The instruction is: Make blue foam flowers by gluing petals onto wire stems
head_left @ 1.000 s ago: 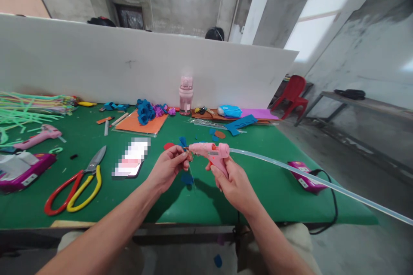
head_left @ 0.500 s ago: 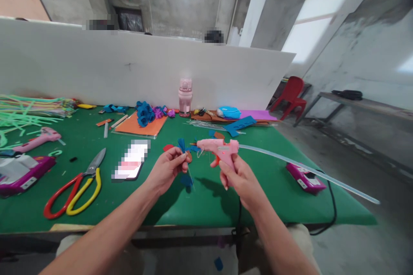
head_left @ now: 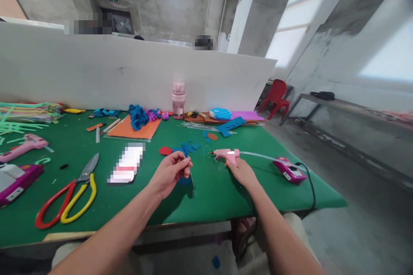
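Note:
My left hand [head_left: 170,173] pinches a thin wire stem with a small blue felt flower [head_left: 185,149] at its top, held over the green table [head_left: 213,197]. My right hand [head_left: 241,171] grips the handle of a pink glue gun [head_left: 226,154] that rests low on the table, to the right of the flower. A long clear glue stick [head_left: 258,156] pokes out of the gun's back. A red felt piece [head_left: 165,151] and blue felt scraps [head_left: 193,146] lie just beyond my left hand.
Red-and-yellow scissors [head_left: 69,193] and a phone [head_left: 125,164] lie at the left. A magenta box [head_left: 286,169] with a black cable sits near the right table edge. An orange sheet [head_left: 134,129], blue felt roses [head_left: 138,116], a pink bottle [head_left: 178,99] and a white partition [head_left: 97,73] stand behind.
My right hand has carried the glue gun away from the flower, rightward and down onto the table. My left hand keeps the flower stem. The view has swung to the right.

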`<state>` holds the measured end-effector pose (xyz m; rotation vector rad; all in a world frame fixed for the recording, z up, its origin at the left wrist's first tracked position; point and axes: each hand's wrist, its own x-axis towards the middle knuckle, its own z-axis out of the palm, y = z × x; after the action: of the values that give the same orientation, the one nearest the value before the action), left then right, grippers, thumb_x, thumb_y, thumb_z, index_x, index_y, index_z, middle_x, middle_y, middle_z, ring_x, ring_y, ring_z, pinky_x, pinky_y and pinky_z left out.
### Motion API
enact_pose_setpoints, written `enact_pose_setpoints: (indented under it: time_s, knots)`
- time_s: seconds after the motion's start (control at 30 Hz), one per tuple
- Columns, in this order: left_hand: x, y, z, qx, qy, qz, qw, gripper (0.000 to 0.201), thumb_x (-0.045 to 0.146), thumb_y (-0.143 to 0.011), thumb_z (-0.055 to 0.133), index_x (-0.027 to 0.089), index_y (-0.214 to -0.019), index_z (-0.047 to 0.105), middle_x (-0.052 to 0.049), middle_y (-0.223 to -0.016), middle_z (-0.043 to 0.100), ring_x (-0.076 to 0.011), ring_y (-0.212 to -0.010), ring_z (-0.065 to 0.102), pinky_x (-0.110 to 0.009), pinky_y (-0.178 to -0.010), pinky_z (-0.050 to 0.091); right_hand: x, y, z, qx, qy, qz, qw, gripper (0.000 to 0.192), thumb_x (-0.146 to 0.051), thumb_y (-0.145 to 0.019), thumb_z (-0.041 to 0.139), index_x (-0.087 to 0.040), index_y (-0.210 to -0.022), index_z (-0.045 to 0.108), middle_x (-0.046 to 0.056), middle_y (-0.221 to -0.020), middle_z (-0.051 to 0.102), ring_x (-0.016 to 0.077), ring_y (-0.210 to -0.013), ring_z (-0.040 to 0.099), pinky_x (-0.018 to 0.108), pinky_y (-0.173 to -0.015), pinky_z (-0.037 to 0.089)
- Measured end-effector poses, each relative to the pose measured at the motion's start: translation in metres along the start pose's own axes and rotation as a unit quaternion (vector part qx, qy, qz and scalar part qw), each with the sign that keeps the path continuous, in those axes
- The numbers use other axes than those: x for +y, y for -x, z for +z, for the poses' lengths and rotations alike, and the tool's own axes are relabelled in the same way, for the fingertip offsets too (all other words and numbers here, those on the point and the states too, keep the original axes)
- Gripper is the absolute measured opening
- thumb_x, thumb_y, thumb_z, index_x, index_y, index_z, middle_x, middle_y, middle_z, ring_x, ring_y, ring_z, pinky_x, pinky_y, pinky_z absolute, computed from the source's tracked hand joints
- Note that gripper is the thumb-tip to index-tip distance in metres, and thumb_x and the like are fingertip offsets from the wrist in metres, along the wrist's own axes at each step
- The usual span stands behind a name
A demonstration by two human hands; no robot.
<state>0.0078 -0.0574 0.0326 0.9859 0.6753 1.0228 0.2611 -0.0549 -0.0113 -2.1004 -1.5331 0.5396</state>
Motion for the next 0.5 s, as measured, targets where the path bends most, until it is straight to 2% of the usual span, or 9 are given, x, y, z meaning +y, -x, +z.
enact_pose_setpoints:
  time_s: [0.07,0.17,0.27,0.33,0.4,0.5]
  knots:
    - [0.002,0.001,0.002,-0.001,-0.007,0.007,1.0,0.021,0.024,-0.073,0.065,0.016,-0.073,0.045,0.001,-0.069,0.058,-0.0049,-0.051,0.05,-0.017,-0.049,0.04,-0.001,0.003,0.003,0.015,0.037,-0.001,0.999,0.035,-0.037,-0.084,0.042,-0.009,-0.095,0.059,0.019,-0.094,0.062,0.0257,-0.089,0.058,0.031,-0.073,0.04]
    - [0.004,0.004,0.004,0.015,-0.017,0.027,0.999,0.021,0.025,-0.073,0.064,0.016,-0.073,0.046,0.001,-0.07,0.059,-0.0047,-0.051,0.05,-0.017,-0.05,0.041,-0.009,0.01,-0.001,0.038,0.114,0.001,0.993,0.042,-0.044,-0.083,0.041,-0.008,-0.098,0.058,0.021,-0.095,0.061,0.0288,-0.089,0.058,0.034,-0.073,0.039]
    - [0.004,0.005,0.004,0.041,-0.037,0.045,0.997,0.02,0.025,-0.072,0.065,0.016,-0.072,0.046,0.001,-0.067,0.059,-0.0049,-0.05,0.05,-0.018,-0.05,0.041,-0.027,0.019,-0.011,0.11,0.185,-0.036,0.976,0.045,-0.052,-0.081,0.042,-0.012,-0.085,0.061,0.019,-0.087,0.062,0.028,-0.082,0.059,0.033,-0.068,0.039]
    - [0.002,0.004,0.004,0.053,-0.049,0.051,0.996,0.02,0.026,-0.072,0.065,0.016,-0.07,0.047,0.001,-0.066,0.059,-0.0052,-0.05,0.05,-0.018,-0.05,0.041,-0.046,0.024,-0.015,0.139,0.111,-0.115,0.977,0.039,-0.051,-0.081,0.044,-0.016,-0.073,0.06,0.012,-0.078,0.063,0.0237,-0.077,0.059,0.031,-0.067,0.039]
    - [0.0,0.002,0.003,0.062,-0.054,0.055,0.995,0.02,0.027,-0.071,0.065,0.016,-0.07,0.048,0.001,-0.066,0.059,-0.0054,-0.05,0.05,-0.018,-0.049,0.041,-0.066,0.027,-0.013,0.122,-0.039,-0.201,0.971,0.034,-0.042,-0.085,0.041,-0.019,-0.069,0.06,0.006,-0.075,0.065,0.0184,-0.072,0.059,0.028,-0.069,0.04]
    - [-0.004,-0.002,0.003,0.083,-0.058,0.056,0.993,0.02,0.027,-0.07,0.067,0.016,-0.071,0.05,0.001,-0.066,0.06,-0.0056,-0.049,0.05,-0.018,-0.049,0.041,-0.088,0.028,0.006,0.057,-0.274,-0.2,0.939,0.029,-0.039,-0.083,0.045,-0.018,-0.076,0.063,0.005,-0.077,0.066,0.0174,-0.074,0.06,0.028,-0.071,0.043]
